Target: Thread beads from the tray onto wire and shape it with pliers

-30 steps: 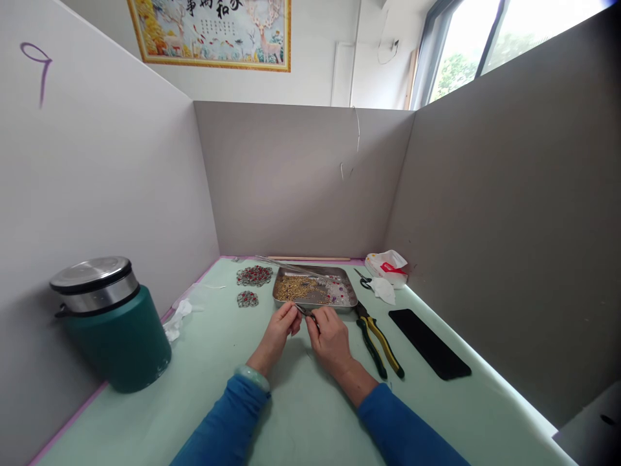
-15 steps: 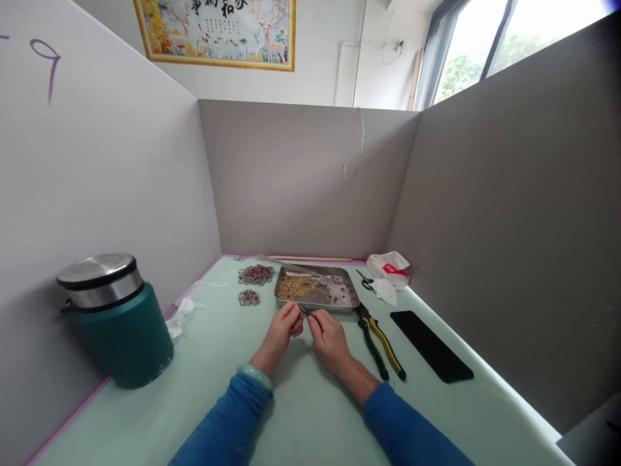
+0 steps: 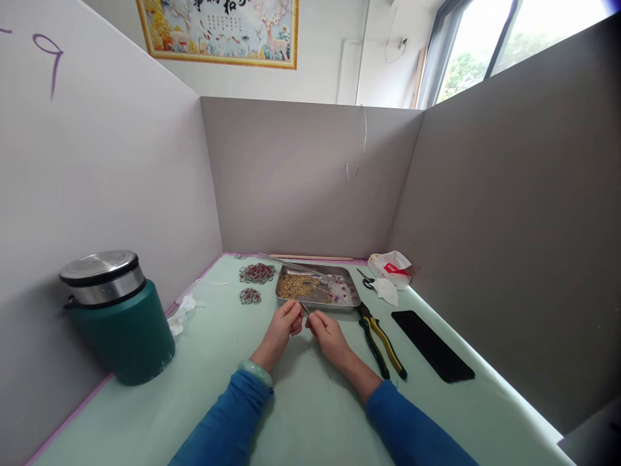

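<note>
My left hand (image 3: 286, 321) is closed in a pinch just in front of the metal tray (image 3: 317, 306); what sits between its fingertips is too small to make out. Close beside it, my right hand (image 3: 328, 332) is closed around a slim dark metal tool (image 3: 305, 309), whose tip points at the left fingertips. It may be tweezers, but most of it is hidden by the fingers. In the tray lie many gold beads (image 3: 297, 285) on the left and clear, pink and purple beads (image 3: 342, 292) on the right.
Left of the tray are two piles of red-and-silver beaded pieces (image 3: 257, 273). Pliers (image 3: 383, 343), a black phone-like slab (image 3: 431, 345), small scissors (image 3: 367, 281) and a tissue pack (image 3: 389, 268) lie to the right. A green flask (image 3: 126, 330) stands at left. Grey partitions (image 3: 310, 175) enclose the table.
The view has shifted slightly. My right fingers have changed their hold a little on the slim tool, and the two hands stay close together before the tray.
</note>
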Demonstrator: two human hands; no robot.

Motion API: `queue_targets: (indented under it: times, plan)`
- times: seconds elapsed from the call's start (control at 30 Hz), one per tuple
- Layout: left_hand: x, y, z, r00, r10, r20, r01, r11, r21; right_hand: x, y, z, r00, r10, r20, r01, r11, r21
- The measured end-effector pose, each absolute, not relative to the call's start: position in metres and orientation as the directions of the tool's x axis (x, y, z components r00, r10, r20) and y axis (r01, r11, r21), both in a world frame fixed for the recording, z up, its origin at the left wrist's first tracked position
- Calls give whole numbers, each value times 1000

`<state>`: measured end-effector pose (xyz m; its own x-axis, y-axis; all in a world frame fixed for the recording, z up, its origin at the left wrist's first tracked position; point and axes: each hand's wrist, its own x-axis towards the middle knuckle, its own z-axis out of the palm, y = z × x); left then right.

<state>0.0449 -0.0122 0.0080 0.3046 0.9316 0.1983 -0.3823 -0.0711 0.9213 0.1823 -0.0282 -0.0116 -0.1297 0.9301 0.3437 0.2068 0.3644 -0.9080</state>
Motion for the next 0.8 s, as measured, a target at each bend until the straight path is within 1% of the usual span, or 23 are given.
queue_targets:
  times: [0.13,0.27,0.37,0.47,0.57,0.7,0.8]
  plan:
    - [43,-12,8,313,931,188,-352,-70,934,182,-29,-9,-216,960,178,53,193,-980]
    - [42,-11,7,298,935,192,-318,-92,944,184,-34,-1,-283,956,84,-50,73,-996]
    - [41,-9,6,304,931,200,-297,-106,949,184,-38,5,-328,943,54,-122,15,-992]
    - [40,-8,4,292,930,224,-277,-142,950,183,-39,5,-340,938,73,-148,23,-989]
    - [39,-9,5,252,932,261,-211,-210,955,183,-35,0,-267,956,120,-88,100,-991]
    - [39,-11,10,225,933,281,-126,-257,958,187,-27,-9,-110,957,270,131,283,-950]
    - [39,-13,10,216,936,277,-106,-260,960,188,-26,-11,-51,937,345,228,348,-910]
